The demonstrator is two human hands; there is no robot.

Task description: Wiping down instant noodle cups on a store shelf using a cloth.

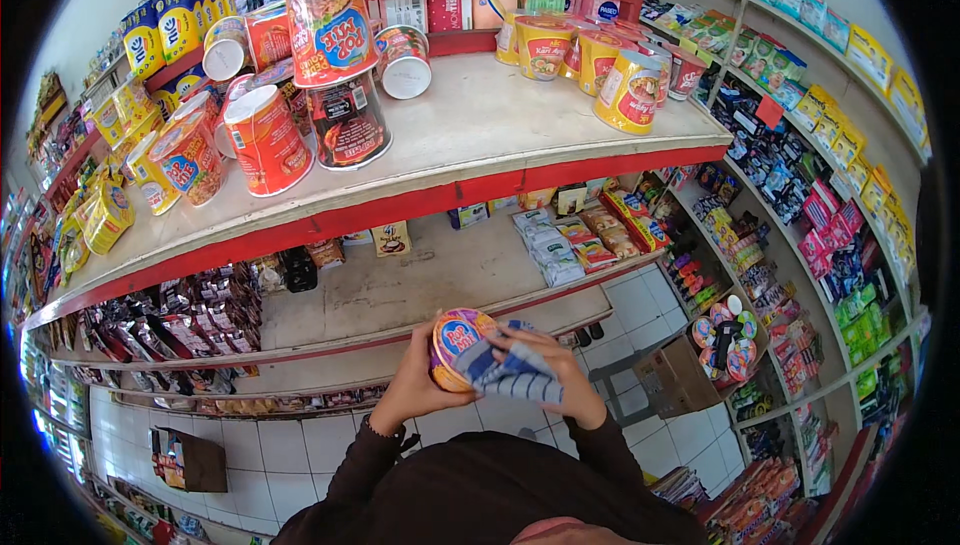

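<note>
My left hand [414,381] is wrapped around an instant noodle cup [459,333] with a purple and orange lid, held in front of my body with the lid facing up. A blue and grey striped cloth [520,370] is bunched in my right hand [576,381], its folds against the cup's right side and hiding part of it. Beyond my hands, the upper shelf [480,110] carries more noodle cups: a stack of two [333,30] at centre left, red and orange ones [264,140] beside it, and a yellow group [628,90] at the right.
Below the top shelf's red front edge [400,195], a lower shelf [400,280] bears sachets and packets [550,250]. A cardboard box [675,377] stands on the tiled floor to the right, another box [190,460] at lower left. Stocked racks [790,145] line the right side.
</note>
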